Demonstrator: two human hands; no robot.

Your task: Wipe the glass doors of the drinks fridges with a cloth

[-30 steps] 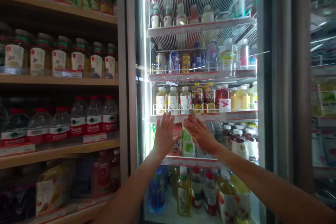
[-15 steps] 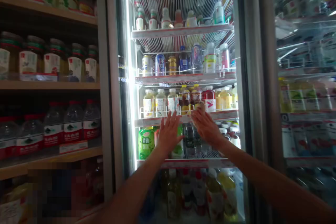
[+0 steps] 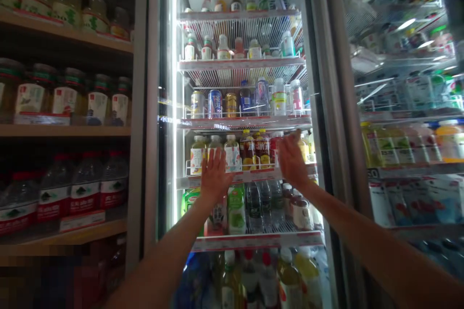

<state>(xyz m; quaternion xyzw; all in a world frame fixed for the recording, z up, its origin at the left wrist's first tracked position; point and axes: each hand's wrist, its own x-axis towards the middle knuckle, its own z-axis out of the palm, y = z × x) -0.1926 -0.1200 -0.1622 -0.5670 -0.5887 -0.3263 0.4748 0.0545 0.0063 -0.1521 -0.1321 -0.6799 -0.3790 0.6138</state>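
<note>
Head view: the left hand (image 3: 215, 177), fingers spread wide and holding nothing, lies at the front rail of the white wire cooler shelf (image 3: 253, 174), just below a pale yellow plastic bottle with a white label (image 3: 232, 153). The right hand (image 3: 292, 160), equally wide and empty, hovers over that shelf's right end beside a red plastic bottle (image 3: 275, 146). Both bottles look full, so probably weighty, stiff and cold-slick; the labelled waist seems the surest hold.

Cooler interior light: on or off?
On. A bright light strip runs down the left inner edge of the cooler, and its bottles are lit, unlike the dim wooden shelves beside it.
</note>
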